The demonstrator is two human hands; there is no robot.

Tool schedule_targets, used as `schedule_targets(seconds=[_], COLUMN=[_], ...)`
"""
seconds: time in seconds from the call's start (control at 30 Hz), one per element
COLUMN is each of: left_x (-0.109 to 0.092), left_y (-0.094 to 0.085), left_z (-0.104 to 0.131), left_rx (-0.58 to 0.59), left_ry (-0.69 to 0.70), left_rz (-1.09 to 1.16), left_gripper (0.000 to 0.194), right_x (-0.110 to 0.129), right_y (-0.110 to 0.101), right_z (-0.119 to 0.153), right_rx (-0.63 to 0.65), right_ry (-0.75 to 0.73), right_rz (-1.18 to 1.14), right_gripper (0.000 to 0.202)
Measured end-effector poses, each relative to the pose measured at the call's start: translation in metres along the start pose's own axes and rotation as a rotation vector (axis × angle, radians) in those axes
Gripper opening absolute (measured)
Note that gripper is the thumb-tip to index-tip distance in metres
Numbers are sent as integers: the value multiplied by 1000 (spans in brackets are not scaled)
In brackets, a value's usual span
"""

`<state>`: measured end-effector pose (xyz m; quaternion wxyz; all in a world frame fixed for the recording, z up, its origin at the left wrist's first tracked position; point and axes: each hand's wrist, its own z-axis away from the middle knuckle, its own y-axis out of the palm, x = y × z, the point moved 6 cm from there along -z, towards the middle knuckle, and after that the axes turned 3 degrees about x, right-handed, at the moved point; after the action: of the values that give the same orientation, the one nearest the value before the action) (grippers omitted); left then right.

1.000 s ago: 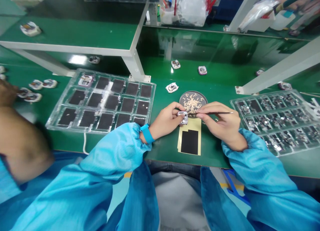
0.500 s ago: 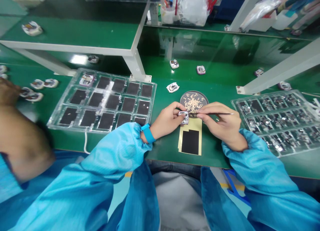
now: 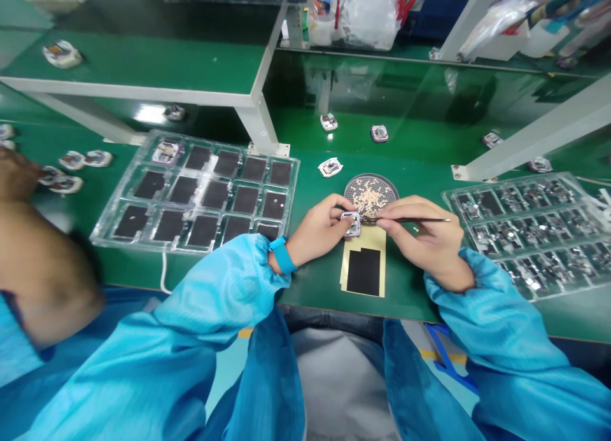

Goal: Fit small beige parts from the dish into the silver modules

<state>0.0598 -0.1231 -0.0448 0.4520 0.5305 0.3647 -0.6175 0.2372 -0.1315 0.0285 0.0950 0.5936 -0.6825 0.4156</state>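
My left hand (image 3: 323,228) is closed on a small white device casing (image 3: 352,224), with its open inner side facing up. Between the thumb and fingers of my right hand (image 3: 422,234) are thin dark tweezers (image 3: 432,220), held level, their tips at the casing's right edge. Whether the tips grip anything is too small to see. Just behind the casing sits a round grey dish (image 3: 350,185) strewn with tiny beige pieces. Below it on the table lies a yellow backing sheet (image 3: 343,272) bearing a black rectangle (image 3: 363,272).
A clear tray (image 3: 102,228) with dark-lined compartments stands left; another tray (image 3: 453,207) with metallic parts stands right. Casings lie behind the dish, including a white one (image 3: 330,167) and a pinkish one (image 3: 379,133). White shelf legs (image 3: 261,124) rise behind. A co-worker's arm (image 3: 42,263) is at far left.
My right hand and the tweezers have shifted slightly to the right. The casings at the back of the table have slid a little to the left. My left hand keeps its place.
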Motion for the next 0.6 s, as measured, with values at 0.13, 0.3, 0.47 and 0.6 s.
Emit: schedule_targets(seconds=[0.13, 0.3, 0.47, 0.6], left_x=[-2, 0, -2, -2], left_y=[-1, -1, -1, -1], left_z=[1, 2, 4, 4], left_rx=[3, -10, -1, -3], left_ry=[2, 31, 48, 47], left_rz=[29, -3, -18, -7], left_gripper=[19, 29, 29, 29], right_x=[-6, -13, -15, -17], right_y=[-2, -3, -4, -3], right_z=[-1, 0, 1, 3], right_rx=[10, 1, -16, -5], right_ry=[81, 188, 241, 255], right_rz=[-76, -133, -143, -150], right_gripper=[26, 18, 14, 14])
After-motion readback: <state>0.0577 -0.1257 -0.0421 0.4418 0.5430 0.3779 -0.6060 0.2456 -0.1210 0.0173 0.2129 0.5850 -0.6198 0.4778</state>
